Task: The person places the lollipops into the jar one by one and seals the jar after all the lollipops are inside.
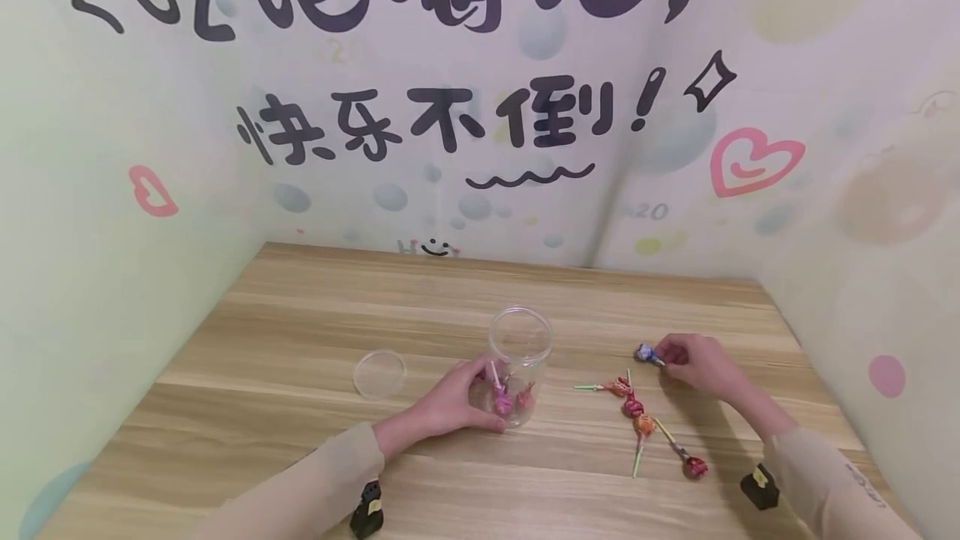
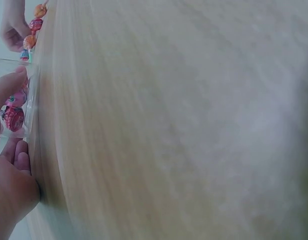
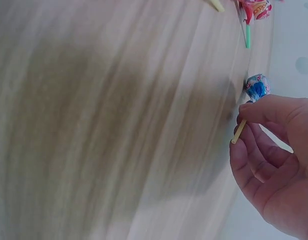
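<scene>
My left hand (image 1: 448, 402) grips the lower left side of a clear open-topped jar (image 1: 532, 369) that stands upright on the table. A few wrapped lollipops lie in the jar, a pink one (image 1: 502, 401) among them; a red one (image 2: 14, 119) shows through its wall in the left wrist view. To the right, my right hand (image 1: 699, 365) pinches the stick of a blue lollipop (image 1: 643, 352) between thumb and fingers. Beside that hand several more lollipops rest on the wood: an orange one (image 1: 643, 425), a red one (image 1: 695, 467) and others touching or close together.
A round clear lid (image 1: 379, 374) lies flat on the wooden table (image 1: 300, 315), left of the jar. Printed walls (image 1: 480, 215) border the table at the back and both sides. A black device (image 1: 761, 486) hangs at each wrist.
</scene>
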{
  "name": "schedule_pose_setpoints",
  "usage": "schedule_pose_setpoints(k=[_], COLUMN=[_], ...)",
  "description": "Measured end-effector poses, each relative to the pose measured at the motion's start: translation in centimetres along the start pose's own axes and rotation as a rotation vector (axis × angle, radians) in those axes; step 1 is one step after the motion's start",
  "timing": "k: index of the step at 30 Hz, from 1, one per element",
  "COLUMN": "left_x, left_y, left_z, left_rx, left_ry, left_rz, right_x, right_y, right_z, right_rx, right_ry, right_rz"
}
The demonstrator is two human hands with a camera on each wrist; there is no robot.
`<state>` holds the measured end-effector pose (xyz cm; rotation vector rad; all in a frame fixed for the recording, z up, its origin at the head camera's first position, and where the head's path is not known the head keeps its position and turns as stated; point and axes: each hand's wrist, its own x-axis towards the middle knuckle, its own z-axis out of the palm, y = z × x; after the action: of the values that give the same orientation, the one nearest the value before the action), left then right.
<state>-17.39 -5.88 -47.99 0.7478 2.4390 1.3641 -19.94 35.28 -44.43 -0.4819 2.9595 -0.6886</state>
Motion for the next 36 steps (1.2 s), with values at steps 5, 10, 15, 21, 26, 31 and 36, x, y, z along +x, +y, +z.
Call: schedule_pose_setpoints(k=[5,10,15,21,26,31,36], left_x=[-0.1,-0.1,0.0,0.0,0.0,0.0,-0.1], left_y=[0.0,0.1,0.0,0.0,-0.1,0.0,0.0], left_z=[0.0,0.1,0.1,0.2,0.1,0.1,0.2], left_rx=[0.016,0.028,0.031,0.041,0.025,0.024,0.006], left_ry=[0.005,0.013,0.021,0.021,0.016,0.011,0.005], left_rz=[-0.001,0.004,0.018,0.022,0.015,0.016,0.007], right_x=[0.1,0.3,0.7,1.4,2.4,3.3,3.8], right_y=[-0.4,-0.8,-1.3,-2.8,-5.1,-8.3,-11.8], right_z=[-0.3,-0.7,-1.6,-2.7,-4.0,-5.3,-6.7], right_rx=[-0.026,-0.021,0.001,0.057,0.089,0.080,0.066], right_ry=[0.012,0.037,0.042,0.039,0.036,0.002,-0.005], right_rz=[-0.015,-0.039,-0.053,-0.131,-0.212,-0.250,-0.293])
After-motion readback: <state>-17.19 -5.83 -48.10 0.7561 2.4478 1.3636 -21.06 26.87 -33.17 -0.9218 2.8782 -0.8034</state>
